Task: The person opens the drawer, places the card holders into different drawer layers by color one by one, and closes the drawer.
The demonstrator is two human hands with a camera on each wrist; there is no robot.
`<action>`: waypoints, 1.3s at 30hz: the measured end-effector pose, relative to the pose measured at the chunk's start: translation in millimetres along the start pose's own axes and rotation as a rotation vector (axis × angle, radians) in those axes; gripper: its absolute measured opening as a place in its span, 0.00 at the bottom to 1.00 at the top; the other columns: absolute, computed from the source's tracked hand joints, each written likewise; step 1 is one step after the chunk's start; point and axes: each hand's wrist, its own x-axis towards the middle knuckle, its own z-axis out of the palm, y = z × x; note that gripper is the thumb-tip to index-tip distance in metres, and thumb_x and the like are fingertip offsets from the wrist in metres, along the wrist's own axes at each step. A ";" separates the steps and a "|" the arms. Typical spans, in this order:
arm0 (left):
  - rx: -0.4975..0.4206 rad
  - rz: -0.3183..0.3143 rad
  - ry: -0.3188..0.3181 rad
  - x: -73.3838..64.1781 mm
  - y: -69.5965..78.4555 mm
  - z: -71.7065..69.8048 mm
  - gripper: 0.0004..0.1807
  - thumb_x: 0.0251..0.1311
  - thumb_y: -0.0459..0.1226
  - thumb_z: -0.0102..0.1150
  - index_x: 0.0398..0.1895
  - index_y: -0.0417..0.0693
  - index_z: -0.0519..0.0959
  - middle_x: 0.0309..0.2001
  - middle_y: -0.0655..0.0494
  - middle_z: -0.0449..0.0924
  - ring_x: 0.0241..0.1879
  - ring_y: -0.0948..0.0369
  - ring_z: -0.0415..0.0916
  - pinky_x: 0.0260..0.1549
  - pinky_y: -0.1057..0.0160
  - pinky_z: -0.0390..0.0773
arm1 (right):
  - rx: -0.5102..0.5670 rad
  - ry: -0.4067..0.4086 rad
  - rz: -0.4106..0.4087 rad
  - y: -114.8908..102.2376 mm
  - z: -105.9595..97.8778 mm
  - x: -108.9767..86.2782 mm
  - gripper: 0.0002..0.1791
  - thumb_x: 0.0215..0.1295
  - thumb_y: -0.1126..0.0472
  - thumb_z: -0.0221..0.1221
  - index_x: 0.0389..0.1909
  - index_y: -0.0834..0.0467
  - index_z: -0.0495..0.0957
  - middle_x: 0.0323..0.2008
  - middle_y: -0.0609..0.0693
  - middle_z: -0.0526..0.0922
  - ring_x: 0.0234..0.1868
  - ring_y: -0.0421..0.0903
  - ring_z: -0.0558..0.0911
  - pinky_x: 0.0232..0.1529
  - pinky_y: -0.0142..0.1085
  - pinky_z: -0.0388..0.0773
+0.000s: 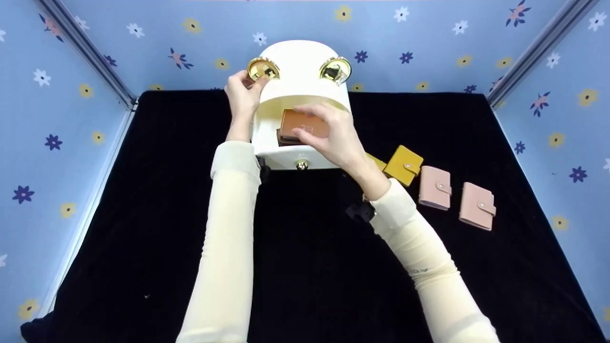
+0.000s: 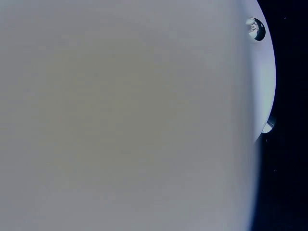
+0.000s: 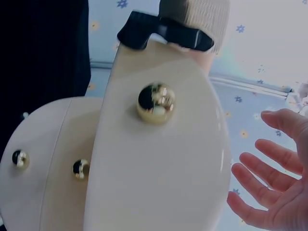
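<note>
A small white drawer cabinet (image 1: 298, 59) has its top drawer (image 1: 281, 159) pulled out, with a gold knob (image 3: 156, 103) on the front. Inside the drawer lies a brown wallet (image 1: 300, 125) with something dark beneath it. My right hand (image 1: 333, 131) is over the wallet, thumb and fingers apart at its right side; in the right wrist view its fingers are spread and loosely bent. At the cabinet's upper left, my left hand (image 1: 245, 97) grips a gold round ornament (image 1: 259, 66), thumb in front. A blurred pale surface (image 2: 120, 115) fills most of the left wrist view.
To the right lie a yellow wallet (image 1: 404, 164), a second yellow one (image 1: 376, 161) partly hidden by my right arm, and two pink wallets (image 1: 434, 187) (image 1: 477, 205). Another gold ornament (image 1: 336, 70) is on the cabinet's right. Flowered blue panels (image 1: 305, 19) enclose the black cloth (image 1: 305, 262).
</note>
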 end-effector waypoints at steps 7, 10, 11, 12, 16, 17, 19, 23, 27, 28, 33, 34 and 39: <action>-0.002 0.013 0.015 -1.2 0.2 0.4 0.12 0.51 0.41 0.62 0.34 0.41 0.79 0.26 0.55 0.76 0.34 0.61 0.74 0.37 0.68 0.69 | 0.111 0.049 -0.007 -11.6 5.1 -14.4 0.17 0.55 0.60 0.61 0.42 0.66 0.77 0.40 0.55 0.80 0.39 0.49 0.77 0.42 0.36 0.72; 0.003 0.017 0.023 -1.7 0.3 0.3 0.12 0.51 0.41 0.62 0.33 0.41 0.79 0.26 0.55 0.76 0.34 0.61 0.75 0.37 0.69 0.69 | 0.161 0.081 -0.010 -14.9 8.3 -21.7 0.16 0.54 0.61 0.61 0.42 0.66 0.77 0.39 0.55 0.80 0.37 0.49 0.77 0.39 0.39 0.73; 0.006 0.017 0.024 -1.7 0.3 0.1 0.12 0.51 0.41 0.62 0.33 0.41 0.79 0.26 0.55 0.76 0.34 0.61 0.75 0.37 0.69 0.69 | 0.171 0.091 -0.011 -15.8 9.5 -24.0 0.16 0.54 0.61 0.62 0.42 0.65 0.77 0.39 0.54 0.80 0.37 0.49 0.78 0.39 0.39 0.74; 0.008 0.017 0.023 -1.6 0.3 -0.1 0.12 0.51 0.41 0.62 0.32 0.41 0.79 0.26 0.55 0.76 0.34 0.61 0.75 0.37 0.69 0.69 | 0.182 0.100 -0.009 -16.6 10.7 -26.5 0.15 0.53 0.62 0.62 0.41 0.65 0.78 0.39 0.54 0.80 0.36 0.48 0.78 0.39 0.39 0.74; 0.010 0.025 0.023 -1.7 0.2 -0.6 0.12 0.51 0.40 0.62 0.32 0.40 0.79 0.26 0.54 0.76 0.34 0.60 0.75 0.37 0.69 0.70 | 0.214 0.128 0.012 -19.6 15.7 -36.3 0.14 0.51 0.66 0.63 0.40 0.65 0.78 0.37 0.55 0.81 0.36 0.50 0.78 0.37 0.40 0.74; 0.009 0.028 0.022 -1.6 0.2 -0.6 0.12 0.51 0.40 0.62 0.33 0.40 0.79 0.26 0.54 0.77 0.34 0.60 0.75 0.37 0.69 0.70 | 0.224 0.131 0.020 -20.7 16.8 -38.6 0.14 0.50 0.67 0.63 0.39 0.66 0.78 0.36 0.56 0.80 0.36 0.51 0.78 0.36 0.41 0.74; 0.003 0.026 0.021 -1.8 0.5 -0.7 0.12 0.51 0.40 0.62 0.34 0.40 0.79 0.28 0.52 0.78 0.34 0.60 0.75 0.37 0.69 0.70 | 0.239 0.135 0.037 -25.9 17.9 -42.2 0.13 0.50 0.70 0.63 0.38 0.68 0.78 0.35 0.58 0.80 0.35 0.53 0.78 0.35 0.43 0.74; 0.019 0.020 0.016 -2.0 1.2 -0.7 0.12 0.52 0.41 0.61 0.35 0.41 0.79 0.29 0.52 0.78 0.35 0.61 0.75 0.37 0.69 0.70 | 0.258 0.166 0.052 -37.4 18.8 -48.5 0.10 0.49 0.74 0.61 0.35 0.72 0.77 0.33 0.62 0.80 0.33 0.55 0.78 0.33 0.46 0.74; 0.037 0.010 0.011 -2.0 1.7 -0.8 0.13 0.52 0.42 0.61 0.35 0.41 0.79 0.26 0.56 0.75 0.34 0.61 0.74 0.36 0.69 0.69 | 0.268 0.243 0.059 -37.7 23.5 -55.3 0.08 0.47 0.76 0.61 0.31 0.72 0.77 0.30 0.61 0.80 0.31 0.52 0.79 0.30 0.45 0.75; 0.040 0.008 0.010 -2.1 1.7 -0.8 0.13 0.52 0.42 0.61 0.35 0.42 0.79 0.26 0.56 0.75 0.34 0.61 0.74 0.36 0.68 0.68 | 0.270 0.259 0.064 -36.3 25.2 -57.3 0.07 0.47 0.76 0.61 0.30 0.72 0.77 0.29 0.61 0.80 0.30 0.50 0.79 0.29 0.45 0.75; 0.025 0.010 0.000 -1.4 1.2 -0.1 0.13 0.52 0.41 0.61 0.37 0.42 0.79 0.29 0.53 0.77 0.35 0.61 0.75 0.38 0.69 0.69 | 0.276 0.291 0.102 -26.9 34.7 -69.3 0.05 0.48 0.75 0.61 0.28 0.71 0.77 0.27 0.59 0.80 0.29 0.47 0.79 0.28 0.44 0.74; 0.014 0.003 -0.004 -1.4 1.3 0.0 0.13 0.52 0.41 0.61 0.37 0.42 0.79 0.31 0.52 0.78 0.36 0.61 0.75 0.38 0.69 0.70 | 0.271 0.292 0.113 -25.2 36.4 -71.6 0.04 0.48 0.75 0.61 0.27 0.71 0.77 0.26 0.59 0.80 0.29 0.47 0.79 0.28 0.44 0.74; -0.007 -0.008 -0.012 -1.5 0.8 0.1 0.13 0.52 0.41 0.61 0.38 0.44 0.80 0.33 0.51 0.79 0.37 0.61 0.75 0.39 0.69 0.70 | 0.257 0.311 0.169 -18.6 44.1 -79.8 0.03 0.49 0.73 0.61 0.26 0.70 0.77 0.25 0.57 0.80 0.25 0.48 0.79 0.26 0.39 0.75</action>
